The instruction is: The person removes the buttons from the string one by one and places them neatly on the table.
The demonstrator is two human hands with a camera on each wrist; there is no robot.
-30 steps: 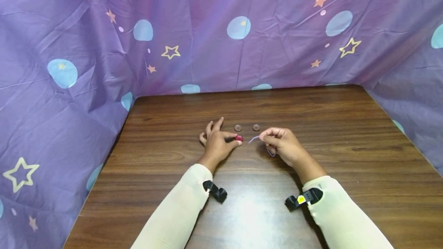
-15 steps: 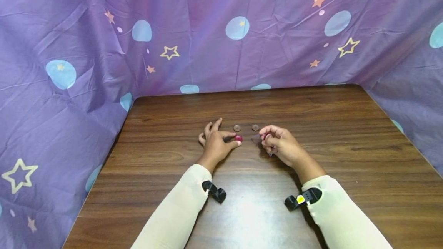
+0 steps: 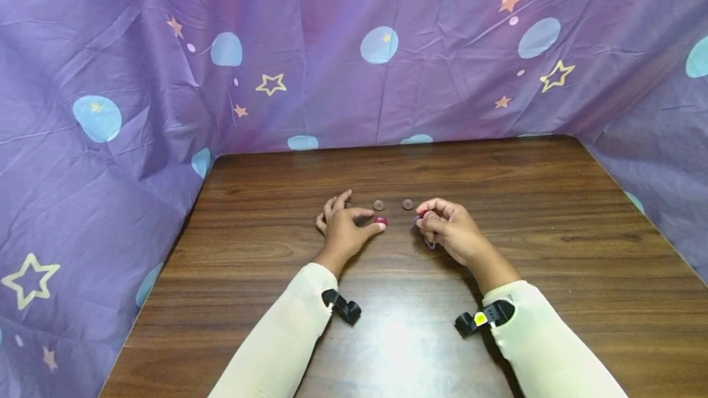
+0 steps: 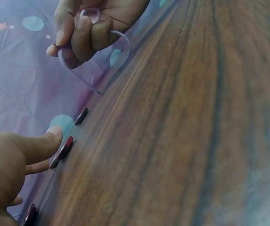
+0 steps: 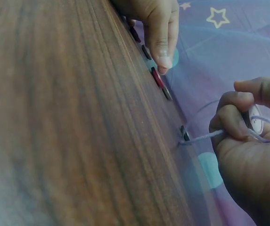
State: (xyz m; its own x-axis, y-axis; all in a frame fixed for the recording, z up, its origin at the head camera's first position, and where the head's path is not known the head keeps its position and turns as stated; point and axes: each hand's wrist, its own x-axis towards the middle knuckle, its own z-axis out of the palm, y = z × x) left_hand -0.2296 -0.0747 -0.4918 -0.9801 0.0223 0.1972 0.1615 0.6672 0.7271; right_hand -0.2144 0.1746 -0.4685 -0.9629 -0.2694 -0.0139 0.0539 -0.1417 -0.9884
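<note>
A round red button point(image 3: 381, 221) lies on the table at my left hand point(image 3: 344, 231). The left thumb tip overlaps its near edge in the head view, while the index finger stands off it. In the left wrist view the red button point(image 4: 68, 147) lies just below the thumb. My right hand point(image 3: 450, 231), raised over the table, pinches a red button point(image 3: 424, 214) and a thin purple string point(image 3: 430, 244). A loop of the string point(image 5: 203, 137) hangs from its curled fingers in the right wrist view. A pale disc point(image 5: 256, 120) shows inside that hand.
Two brown buttons point(image 3: 378, 204) lie side by side beyond the hands. Another dark button point(image 4: 29, 215) shows near the left fingers. Purple curtains with stars point(image 3: 332, 48) border the wooden table point(image 3: 398, 312) at the back and sides.
My left index finger has drawn away from the red button on the table. A red button now shows in my right fingertips, and the string end that stuck out leftward has pulled in.
</note>
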